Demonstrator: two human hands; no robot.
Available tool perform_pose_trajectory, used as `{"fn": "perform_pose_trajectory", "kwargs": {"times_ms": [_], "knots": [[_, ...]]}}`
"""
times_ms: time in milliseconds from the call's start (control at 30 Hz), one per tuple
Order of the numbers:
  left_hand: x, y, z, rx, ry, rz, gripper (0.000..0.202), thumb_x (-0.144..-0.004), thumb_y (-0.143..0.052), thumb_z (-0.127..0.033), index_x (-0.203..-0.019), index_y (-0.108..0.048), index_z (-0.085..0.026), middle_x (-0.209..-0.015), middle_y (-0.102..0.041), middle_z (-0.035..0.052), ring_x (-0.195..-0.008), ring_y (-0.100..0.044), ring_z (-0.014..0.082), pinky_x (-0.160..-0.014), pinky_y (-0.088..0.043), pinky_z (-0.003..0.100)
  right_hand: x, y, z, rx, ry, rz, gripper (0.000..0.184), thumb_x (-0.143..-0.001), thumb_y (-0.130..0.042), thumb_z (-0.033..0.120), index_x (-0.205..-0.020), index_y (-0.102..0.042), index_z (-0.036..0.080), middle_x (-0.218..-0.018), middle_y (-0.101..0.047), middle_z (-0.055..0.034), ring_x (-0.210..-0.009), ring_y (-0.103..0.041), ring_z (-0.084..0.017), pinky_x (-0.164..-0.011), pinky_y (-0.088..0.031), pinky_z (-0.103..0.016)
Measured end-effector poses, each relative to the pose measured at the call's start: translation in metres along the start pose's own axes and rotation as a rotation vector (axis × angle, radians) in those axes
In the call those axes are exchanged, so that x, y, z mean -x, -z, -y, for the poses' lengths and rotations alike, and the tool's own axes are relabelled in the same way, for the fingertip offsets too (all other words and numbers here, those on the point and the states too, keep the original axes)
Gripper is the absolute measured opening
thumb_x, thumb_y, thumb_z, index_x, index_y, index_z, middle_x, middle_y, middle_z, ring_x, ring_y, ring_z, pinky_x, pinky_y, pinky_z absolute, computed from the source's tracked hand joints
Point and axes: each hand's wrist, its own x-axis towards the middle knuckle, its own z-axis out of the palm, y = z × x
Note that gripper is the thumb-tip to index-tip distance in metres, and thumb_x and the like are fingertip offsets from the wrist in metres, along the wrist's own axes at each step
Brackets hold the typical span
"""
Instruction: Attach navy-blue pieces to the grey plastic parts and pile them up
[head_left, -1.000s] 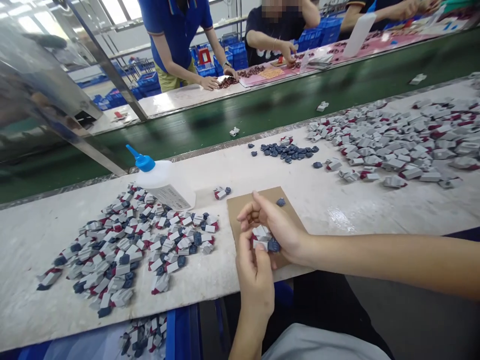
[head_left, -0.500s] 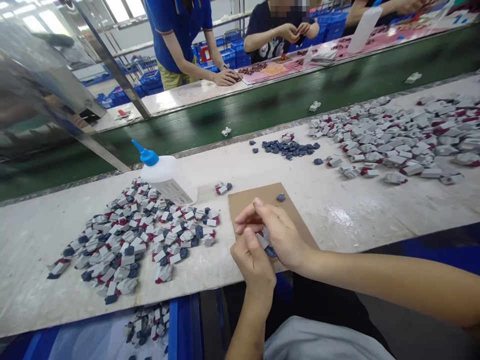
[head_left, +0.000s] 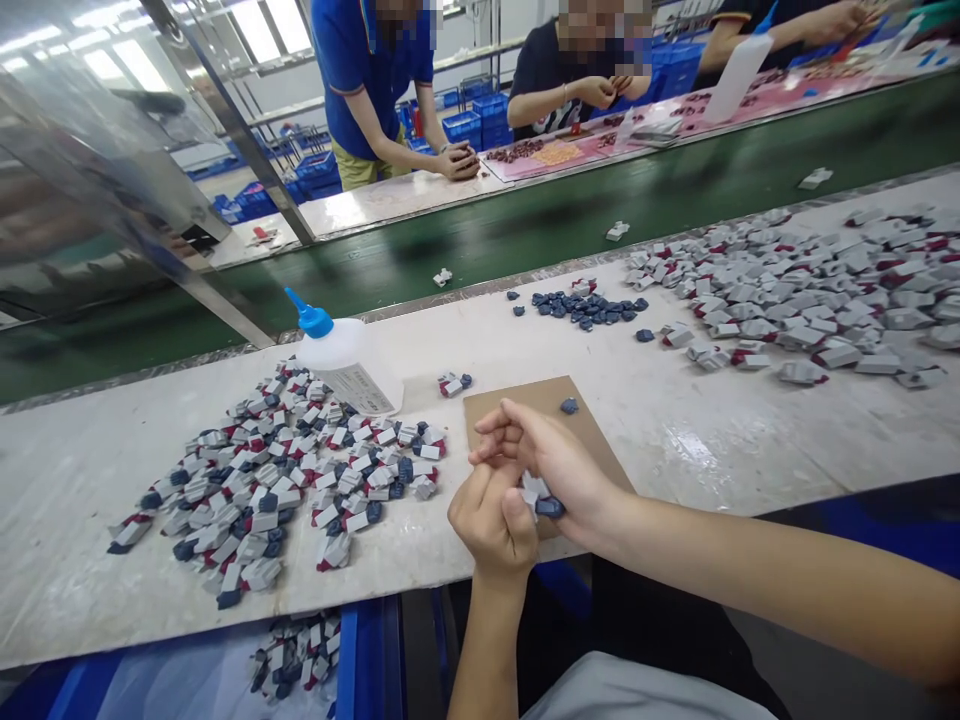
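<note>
My left hand [head_left: 495, 520], its fingers curled and thumb bent, grips a small grey and navy plastic part [head_left: 547, 505] from the left. My right hand [head_left: 566, 460] cups the same part from the other side, fingers curving over the left hand. Part of the piece is hidden between the two hands. Under them lies a brown cardboard square [head_left: 517, 395], with one loose navy piece [head_left: 569, 406] near its far corner. A heap of grey, red and navy assembled parts [head_left: 255, 490] spreads to the left, beside a white bottle with a blue nozzle [head_left: 349, 360].
Small navy pieces [head_left: 589, 308] lie beyond the cardboard. Many grey and red parts [head_left: 810, 290] cover the table at right. A green conveyor [head_left: 540, 215] runs behind, carrying a few grey pieces. Below the table edge sits a blue bin [head_left: 346, 660]. Co-workers sit and stand across the conveyor.
My left hand has turned and its thumb has shifted, so more of the plastic part shows. The view has moved slightly. Across the conveyor, a standing co-worker's hands have come together.
</note>
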Motion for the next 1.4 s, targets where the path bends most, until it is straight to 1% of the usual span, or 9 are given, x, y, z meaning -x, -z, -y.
{"fn": "perform_pose_trajectory", "kwargs": {"times_ms": [100, 300, 533, 767, 1033, 1167, 1267, 1333, 1400], "knots": [[-0.004, 0.003, 0.003, -0.040, -0.037, -0.008, 0.038, -0.083, -0.034, -0.019, -0.052, -0.055, -0.016, -0.050, -0.054, 0.0040, -0.049, -0.052, 0.0136, -0.047, -0.038, 0.025, 0.003, -0.002, 0.005, 0.181, 0.086, 0.100, 0.040, -0.079, -0.047, 0.050, -0.068, -0.063, 0.015, -0.068, -0.062, -0.0040, -0.072, -0.060, -0.015, -0.071, -0.046, -0.027], [-0.011, 0.003, 0.003, -0.054, -0.096, 0.042, 0.032, -0.078, -0.033, -0.010, -0.059, -0.058, -0.015, -0.056, -0.061, 0.0050, -0.055, -0.057, 0.0135, -0.052, -0.041, 0.023, 0.001, -0.003, 0.012, 0.346, 0.005, 0.225, 0.055, -0.079, -0.039, 0.061, -0.057, -0.061, 0.015, -0.067, -0.063, -0.0053, -0.075, -0.060, -0.018, -0.072, -0.046, -0.029], [-0.012, 0.005, 0.005, -0.088, -0.149, 0.063, 0.033, -0.076, -0.034, -0.007, -0.057, -0.060, -0.015, -0.047, -0.057, 0.0038, -0.045, -0.054, 0.0139, -0.048, -0.039, 0.025, -0.008, -0.001, 0.003, 0.443, 0.181, 0.200, 0.063, -0.082, -0.031, 0.061, -0.047, -0.057, 0.016, -0.049, -0.057, -0.0031, -0.059, -0.058, -0.015, -0.063, -0.046, -0.027], [-0.016, 0.005, 0.012, -0.102, -0.108, 0.117, 0.031, -0.076, -0.035, -0.004, -0.057, -0.058, -0.013, -0.050, -0.060, 0.0062, -0.045, -0.056, 0.0129, -0.044, -0.038, 0.022, -0.015, -0.001, -0.007, 0.609, 0.312, 0.158, 0.057, -0.087, -0.029, 0.054, -0.055, -0.058, 0.017, -0.058, -0.059, -0.0028, -0.062, -0.057, -0.014, -0.064, -0.044, -0.026], [-0.019, 0.007, 0.009, -0.082, -0.104, 0.269, 0.035, -0.079, -0.032, -0.006, -0.054, -0.056, -0.012, -0.047, -0.057, 0.0074, -0.044, -0.055, 0.0132, -0.043, -0.037, 0.023, -0.027, 0.000, -0.003, 0.753, 0.134, 0.190, 0.051, -0.083, -0.031, 0.060, -0.058, -0.047, 0.019, -0.055, -0.046, 0.0023, -0.056, -0.045, -0.012, -0.059, -0.038, -0.025], [-0.020, 0.016, 0.015, -0.128, -0.102, 0.360, 0.038, -0.083, -0.029, -0.007, -0.057, -0.056, -0.014, -0.050, -0.058, 0.0044, -0.047, -0.056, 0.0108, -0.045, -0.037, 0.020, -0.027, -0.005, -0.009, 0.718, 0.004, 0.200, 0.057, -0.083, -0.024, 0.063, -0.061, -0.052, 0.018, -0.060, -0.051, -0.0002, -0.062, -0.050, -0.013, -0.064, -0.040, -0.026], [-0.024, 0.030, 0.030, -0.242, -0.107, 0.364, 0.034, -0.085, -0.037, -0.016, -0.055, -0.053, -0.016, -0.048, -0.054, 0.0011, -0.044, -0.052, 0.0117, -0.043, -0.032, 0.024, -0.060, -0.010, -0.001, 0.774, 0.019, 0.265, 0.068, -0.084, -0.008, 0.062, -0.073, -0.057, 0.017, -0.063, -0.058, -0.0037, -0.058, -0.054, -0.014, -0.058, -0.041, -0.026], [-0.025, 0.039, 0.042, -0.427, -0.112, 0.318, 0.033, -0.084, -0.045, -0.026, -0.052, -0.049, -0.018, -0.046, -0.048, 0.0000, -0.042, -0.046, 0.0134, -0.043, -0.028, 0.027, -0.103, -0.015, 0.015, 1.041, 0.241, 0.170, 0.065, -0.088, -0.005, 0.055, -0.085, -0.058, 0.017, -0.071, -0.062, -0.0050, -0.061, -0.056, -0.014, -0.059, -0.042, -0.026], [-0.025, 0.043, 0.053, -0.636, -0.112, 0.293, 0.033, -0.082, -0.049, -0.033, -0.052, -0.048, -0.019, -0.048, -0.047, 0.0001, -0.046, -0.045, 0.0149, -0.047, -0.029, 0.028, -0.156, -0.024, 0.034, 1.341, 0.466, 0.005, 0.048, -0.091, -0.020, 0.047, -0.096, -0.057, 0.017, -0.089, -0.063, -0.0073, -0.080, -0.058, -0.017, -0.071, -0.043, -0.029]]}}
